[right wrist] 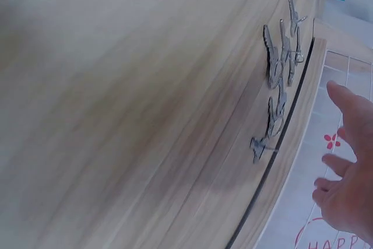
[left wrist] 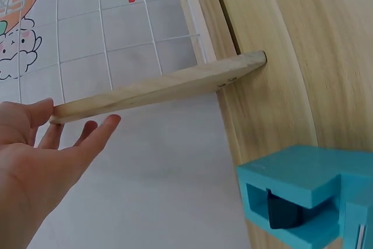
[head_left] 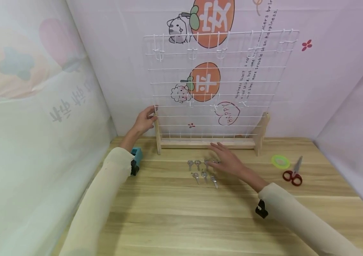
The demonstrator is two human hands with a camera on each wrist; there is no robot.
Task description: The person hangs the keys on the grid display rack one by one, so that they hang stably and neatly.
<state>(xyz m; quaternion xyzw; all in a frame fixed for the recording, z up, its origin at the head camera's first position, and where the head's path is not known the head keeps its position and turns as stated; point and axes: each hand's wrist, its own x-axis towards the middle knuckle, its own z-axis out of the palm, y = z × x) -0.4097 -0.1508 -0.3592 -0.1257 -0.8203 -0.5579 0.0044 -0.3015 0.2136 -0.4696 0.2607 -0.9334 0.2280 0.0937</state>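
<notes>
A white wire grid rack (head_left: 214, 81) stands upright in a wooden base at the back of the table. My left hand (head_left: 144, 121) pinches the upper end of the rack's left wooden side post (left wrist: 157, 88) between thumb and fingers. Several silver keys (head_left: 204, 174) lie in two rough rows in front of the base. Over the right end of the upper row is my right hand (head_left: 227, 160), holding nothing, its fingers loosely spread. It partly hides some keys in the head view. In the right wrist view the keys (right wrist: 273, 62) lie to the left of that hand.
White hooks (head_left: 192, 53) hang on the grid's upper wires, with more lower down. A teal tape dispenser (head_left: 137, 156) stands at the table's left. Red-handled scissors (head_left: 294, 174) and a yellow-green disc (head_left: 280, 161) lie at the right. Printed white cloth surrounds the table.
</notes>
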